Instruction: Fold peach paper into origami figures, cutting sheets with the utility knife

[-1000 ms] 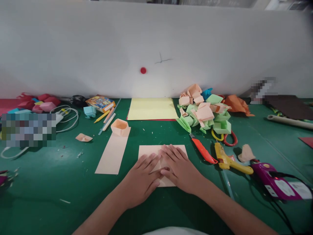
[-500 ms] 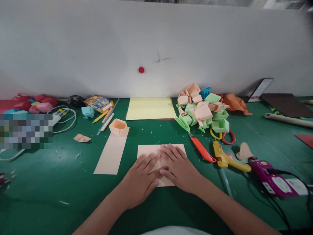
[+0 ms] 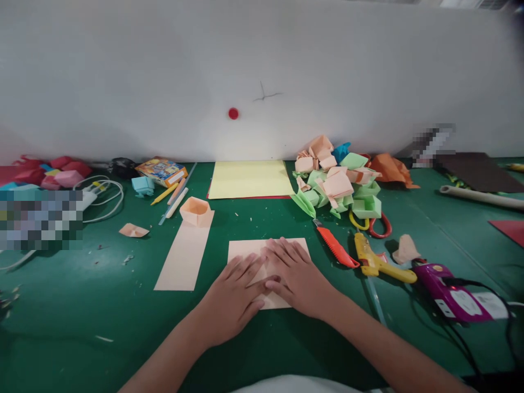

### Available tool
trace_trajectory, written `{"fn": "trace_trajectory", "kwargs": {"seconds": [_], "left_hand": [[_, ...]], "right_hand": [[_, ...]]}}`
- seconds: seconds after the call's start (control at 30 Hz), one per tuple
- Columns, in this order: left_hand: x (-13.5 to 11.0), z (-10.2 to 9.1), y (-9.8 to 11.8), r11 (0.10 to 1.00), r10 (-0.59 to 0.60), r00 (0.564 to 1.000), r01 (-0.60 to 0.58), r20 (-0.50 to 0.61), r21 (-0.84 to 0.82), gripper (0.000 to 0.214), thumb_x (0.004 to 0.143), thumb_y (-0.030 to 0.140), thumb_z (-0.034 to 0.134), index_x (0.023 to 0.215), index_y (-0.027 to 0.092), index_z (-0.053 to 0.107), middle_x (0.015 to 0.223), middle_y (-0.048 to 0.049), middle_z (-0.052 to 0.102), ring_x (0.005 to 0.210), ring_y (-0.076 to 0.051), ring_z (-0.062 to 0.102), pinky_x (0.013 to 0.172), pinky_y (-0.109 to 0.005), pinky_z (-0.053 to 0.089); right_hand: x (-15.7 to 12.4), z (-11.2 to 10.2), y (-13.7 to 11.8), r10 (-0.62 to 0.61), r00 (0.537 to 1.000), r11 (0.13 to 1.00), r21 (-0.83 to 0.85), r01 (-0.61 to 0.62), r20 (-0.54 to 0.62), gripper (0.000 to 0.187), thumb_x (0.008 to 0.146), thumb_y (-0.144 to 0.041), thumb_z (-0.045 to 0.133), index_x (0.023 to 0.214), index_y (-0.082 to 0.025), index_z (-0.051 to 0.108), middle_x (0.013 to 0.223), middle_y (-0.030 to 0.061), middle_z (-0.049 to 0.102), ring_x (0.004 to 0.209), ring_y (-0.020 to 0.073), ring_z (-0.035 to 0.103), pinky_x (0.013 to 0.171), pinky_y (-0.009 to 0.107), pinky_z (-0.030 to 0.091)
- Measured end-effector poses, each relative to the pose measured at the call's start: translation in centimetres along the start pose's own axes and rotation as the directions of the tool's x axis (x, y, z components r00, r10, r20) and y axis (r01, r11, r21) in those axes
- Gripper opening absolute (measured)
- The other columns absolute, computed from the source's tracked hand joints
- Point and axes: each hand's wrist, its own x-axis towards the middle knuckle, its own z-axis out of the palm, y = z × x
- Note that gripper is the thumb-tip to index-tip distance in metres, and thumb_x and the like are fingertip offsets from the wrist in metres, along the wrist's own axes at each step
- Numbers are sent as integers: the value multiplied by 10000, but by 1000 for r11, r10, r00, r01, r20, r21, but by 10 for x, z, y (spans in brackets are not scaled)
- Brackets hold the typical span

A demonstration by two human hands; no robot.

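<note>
A peach sheet of paper (image 3: 245, 246) lies on the green table under both of my hands. My left hand (image 3: 235, 295) rests flat on its left part, fingers stretched out. On its right part lies my right hand (image 3: 297, 278), also flat with fingers extended. The thumbs and forefingers meet near the sheet's middle, and the hands cover most of it. To the left is a peach paper strip (image 3: 182, 262), with a small folded peach paper box (image 3: 195, 212) standing on its far end.
A pile of folded paper pieces (image 3: 338, 185) sits at the back right. Nearer are an orange utility knife (image 3: 335, 246), red-and-yellow scissors (image 3: 380, 225), a yellow glue gun (image 3: 382, 263) and a purple power box (image 3: 454, 292). Yellow paper (image 3: 249, 180) lies by the white wall.
The whole view has shifted slightly, so things sit a little further left and up. My hands stay flat on the sheet in nearly the same pose.
</note>
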Motion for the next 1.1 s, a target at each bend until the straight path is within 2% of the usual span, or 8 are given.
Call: {"fn": "trace_trajectory", "kwargs": {"seconds": [0.27, 0.43, 0.6, 0.9, 1.1], "left_hand": [[1, 5, -2, 1000, 18, 998, -19, -63, -21, 468, 1061, 354, 414, 1528, 341, 427, 1669, -15, 298, 1535, -266, 285, 1250, -491, 258], [3, 3, -3, 1000, 19, 999, -18, -35, 9, 492, 1067, 374, 399, 1557, 339, 376, 1671, -28, 293, 1538, -275, 276, 1239, -520, 269], [2, 4, -2, 1000, 15, 999, -14, -32, 15, 468, 1067, 365, 391, 1533, 339, 421, 1675, -18, 283, 1539, -278, 272, 1238, -512, 274], [3, 4, 0, 1000, -8, 999, 8, -41, -4, 479, 1062, 370, 396, 1540, 326, 408, 1665, -35, 312, 1529, -275, 298, 1230, -515, 296], [2, 6, 0, 1000, -18, 999, 18, -37, -25, 428, 1067, 382, 401, 1485, 334, 477, 1672, -22, 292, 1539, -280, 272, 1239, -524, 270]], "right_hand": [[1, 0, 4, 20, 1000, 1000, 20, -20, 3, 719, 1028, -612, 336, 1595, -169, 327, 1687, 105, 233, 1559, 328, 156, 1252, 561, 164], [1, -2, 3, 14, 1000, 1000, 21, -15, 22, 730, 1030, -607, 337, 1594, -144, 324, 1689, 114, 215, 1562, 331, 140, 1256, 557, 154], [1, -2, 2, 17, 1000, 1000, 9, -17, 12, 725, 1027, -604, 356, 1589, -145, 338, 1684, 122, 230, 1557, 341, 156, 1246, 565, 190], [1, -1, 6, -19, 1000, 999, 47, 19, 7, 687, 1037, -591, 329, 1568, -157, 375, 1676, 114, 270, 1565, 298, 144, 1265, 528, 147], [1, -2, 5, -13, 1000, 999, 51, 12, 15, 676, 1042, -576, 338, 1565, -149, 377, 1680, 120, 253, 1563, 287, 160, 1268, 511, 153]]}}
